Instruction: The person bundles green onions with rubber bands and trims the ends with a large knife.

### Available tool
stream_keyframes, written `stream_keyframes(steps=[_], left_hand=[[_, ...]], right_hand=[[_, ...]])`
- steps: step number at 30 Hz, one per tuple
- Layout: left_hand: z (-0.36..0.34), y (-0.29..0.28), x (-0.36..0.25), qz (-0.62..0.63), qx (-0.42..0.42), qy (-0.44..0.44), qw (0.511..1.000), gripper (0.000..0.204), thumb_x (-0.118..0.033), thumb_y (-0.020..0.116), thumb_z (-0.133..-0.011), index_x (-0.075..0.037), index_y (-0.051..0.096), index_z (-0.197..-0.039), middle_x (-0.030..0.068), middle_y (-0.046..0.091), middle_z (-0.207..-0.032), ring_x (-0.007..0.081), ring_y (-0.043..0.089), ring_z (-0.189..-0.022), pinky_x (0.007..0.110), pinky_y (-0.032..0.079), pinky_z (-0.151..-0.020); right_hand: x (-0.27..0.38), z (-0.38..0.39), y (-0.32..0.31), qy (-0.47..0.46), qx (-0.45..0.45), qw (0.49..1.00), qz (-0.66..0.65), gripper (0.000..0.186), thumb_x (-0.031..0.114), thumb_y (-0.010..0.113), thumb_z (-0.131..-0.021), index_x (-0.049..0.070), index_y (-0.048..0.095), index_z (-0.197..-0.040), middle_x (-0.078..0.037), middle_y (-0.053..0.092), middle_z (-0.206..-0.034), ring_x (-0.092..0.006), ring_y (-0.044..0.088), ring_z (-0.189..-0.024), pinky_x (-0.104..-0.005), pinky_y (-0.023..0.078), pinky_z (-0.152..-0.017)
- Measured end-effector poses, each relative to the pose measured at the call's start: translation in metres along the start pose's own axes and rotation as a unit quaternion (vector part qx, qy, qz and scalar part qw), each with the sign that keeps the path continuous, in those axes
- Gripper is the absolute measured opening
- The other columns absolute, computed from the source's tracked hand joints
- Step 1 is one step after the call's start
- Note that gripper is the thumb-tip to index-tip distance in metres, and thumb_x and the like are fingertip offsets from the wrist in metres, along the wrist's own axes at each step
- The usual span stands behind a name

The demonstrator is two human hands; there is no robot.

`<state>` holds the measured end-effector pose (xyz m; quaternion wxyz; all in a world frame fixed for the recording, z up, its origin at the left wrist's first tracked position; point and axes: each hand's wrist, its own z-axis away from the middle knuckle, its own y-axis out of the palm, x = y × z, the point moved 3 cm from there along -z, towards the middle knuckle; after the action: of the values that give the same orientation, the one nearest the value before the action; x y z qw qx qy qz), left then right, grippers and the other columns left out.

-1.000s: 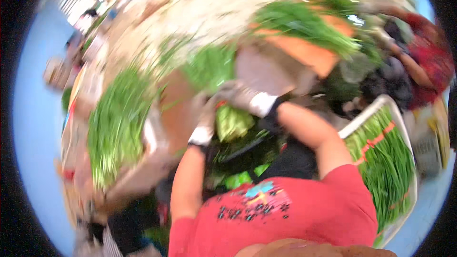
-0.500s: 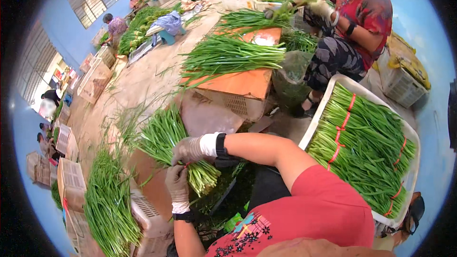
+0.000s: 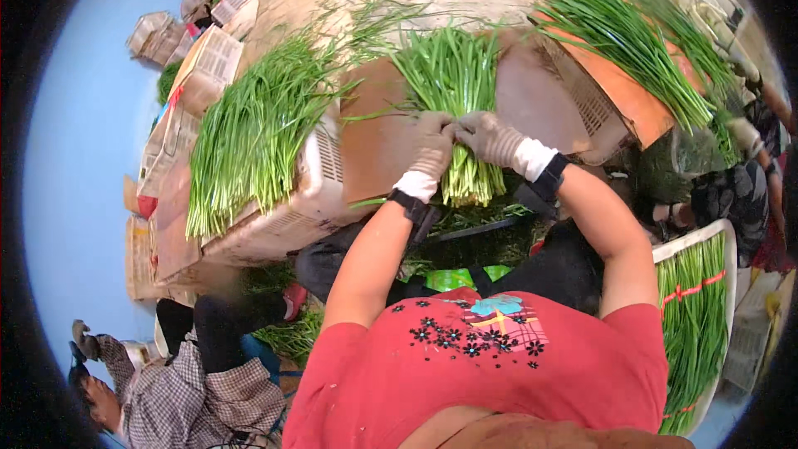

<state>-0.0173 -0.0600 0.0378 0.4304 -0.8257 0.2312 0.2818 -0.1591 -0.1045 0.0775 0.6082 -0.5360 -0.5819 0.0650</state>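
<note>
A bundle of garlic chives [image 3: 449, 75] lies in front of me, leaves pointing away and pale cut ends toward me. My left hand [image 3: 434, 148], in a greyish knit glove, is closed at the left side of the bundle's middle. From the right, my right hand [image 3: 492, 138], gloved alike, closes on the same spot. The fingertips of both hands meet over the stalks. Whether a tie lies under them is hidden. Beneath the bundle is a brown board [image 3: 370, 150]. A loose heap of chives [image 3: 258, 133] rests on a crate [image 3: 320, 175] to the left.
At right stands a white tub [image 3: 730, 283] of chives bound with red ties. More chives [image 3: 632, 50] lie on an orange board [image 3: 644, 116] at far right, beside a co-worker's leg [image 3: 731, 199]. A person in a checked shirt [image 3: 166, 391] sits at lower left.
My view has turned, so the bundle and both hands appear farther right and upright in the picture. Both hands stay on the bundle. The red bit at my fingertips no longer shows.
</note>
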Motion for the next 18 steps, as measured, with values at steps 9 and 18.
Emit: stream_keyframes(steps=[9, 18], left_hand=[[0.005, -0.005, 0.096, 0.129, 0.073, -0.208, 0.967, 0.042, -0.040, 0.055, -0.092, 0.000, 0.064, -0.101, 0.0153, 0.067, -0.091, 0.0280, 0.062, -0.082, 0.040, 0.049, -0.075], [0.050, -0.020, 0.020, 0.423, 0.274, -0.200, 0.840, 0.078, -0.064, 0.055, -0.091, 0.002, 0.054, -0.133, 0.0149, 0.063, -0.126, 0.0236, 0.061, -0.114, 0.041, 0.047, -0.100]], right_hand=[[-0.060, 0.024, -0.042, 0.206, -0.077, 0.965, -0.140, 0.033, 0.034, 0.058, -0.093, 0.003, 0.068, -0.100, -0.007, 0.066, -0.086, -0.0133, 0.060, -0.076, -0.0298, 0.051, -0.071], [-0.040, 0.045, 0.029, 0.277, 0.100, 0.930, -0.220, 0.076, 0.072, 0.053, -0.083, 0.008, 0.063, -0.123, -0.017, 0.066, -0.117, -0.0296, 0.061, -0.103, -0.0426, 0.047, -0.086]])
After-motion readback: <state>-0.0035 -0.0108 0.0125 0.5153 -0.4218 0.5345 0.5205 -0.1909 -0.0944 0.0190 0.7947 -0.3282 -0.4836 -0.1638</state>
